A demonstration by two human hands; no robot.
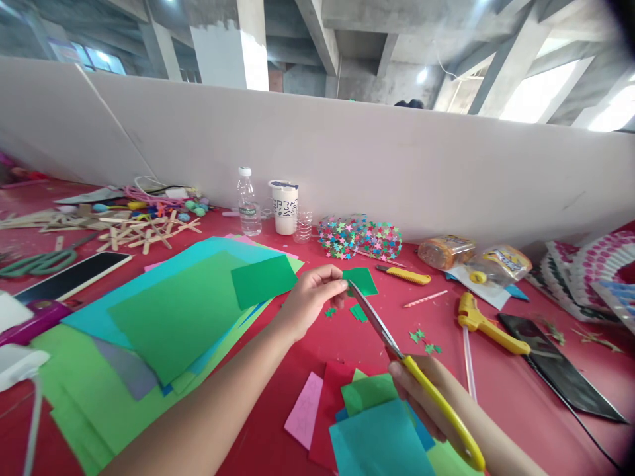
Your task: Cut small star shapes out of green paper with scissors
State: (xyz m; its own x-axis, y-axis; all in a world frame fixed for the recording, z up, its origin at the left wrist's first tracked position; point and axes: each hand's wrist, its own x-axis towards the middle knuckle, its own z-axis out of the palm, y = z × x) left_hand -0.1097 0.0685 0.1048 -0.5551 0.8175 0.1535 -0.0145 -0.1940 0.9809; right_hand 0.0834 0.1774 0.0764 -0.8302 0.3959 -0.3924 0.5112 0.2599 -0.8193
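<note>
My right hand (pixel 421 390) grips a pair of scissors (pixel 424 390) by the yellow handles, with the blades pointing up and left. Their tips meet the fingertips of my left hand (pixel 317 294), which pinches a small piece of green paper, mostly hidden by the fingers. Just behind lies a dark green paper piece (pixel 364 282); whether it joins the pinched bit I cannot tell. Below it on the red table are small green scraps (pixel 358 313), and several green paper stars (pixel 425 341) lie to the right.
Large coloured sheets (pixel 173 311) cover the left side; smaller sheets (pixel 381 436) lie in front. Farther back are a water bottle (pixel 249 205), a paper cup (pixel 284 210) and star-covered ornaments (pixel 342 237). A box cutter (pixel 404 274), yellow glue gun (pixel 489 325) and black tablet-like slab (pixel 560 363) occupy the right.
</note>
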